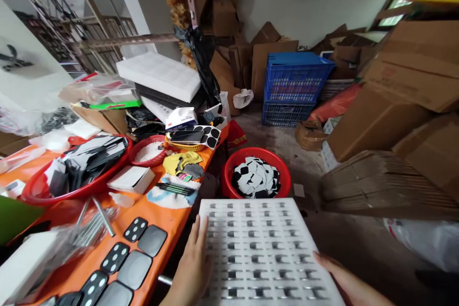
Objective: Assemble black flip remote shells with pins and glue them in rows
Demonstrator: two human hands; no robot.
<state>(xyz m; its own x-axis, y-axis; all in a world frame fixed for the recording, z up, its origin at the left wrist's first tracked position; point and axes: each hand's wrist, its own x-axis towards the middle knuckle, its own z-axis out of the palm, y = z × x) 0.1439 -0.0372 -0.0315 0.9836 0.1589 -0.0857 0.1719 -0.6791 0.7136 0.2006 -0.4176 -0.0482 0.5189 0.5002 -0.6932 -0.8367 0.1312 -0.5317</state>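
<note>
A white foam block [258,248] with rows of slots fills the lower middle of the view, and small shiny metal pieces seem to sit in the nearer slots. My left hand [195,253] presses along its left side, fingers pointing forward. Against the right edge lies my right hand [333,267], its fingers mostly hidden beneath or behind the foam. Between them the two hands hold the block. Just left, on the orange table [158,253], are black dotted pads [115,257] and dark glossy rounded squares [134,269].
Beyond the foam, a red basin [226,179] on the floor holds black and white pieces. Another red basin [125,150] of dark strips stands on the table. Blue crates [297,76] are stacked at the wall. Cardboard boxes [387,119] crowd the right side.
</note>
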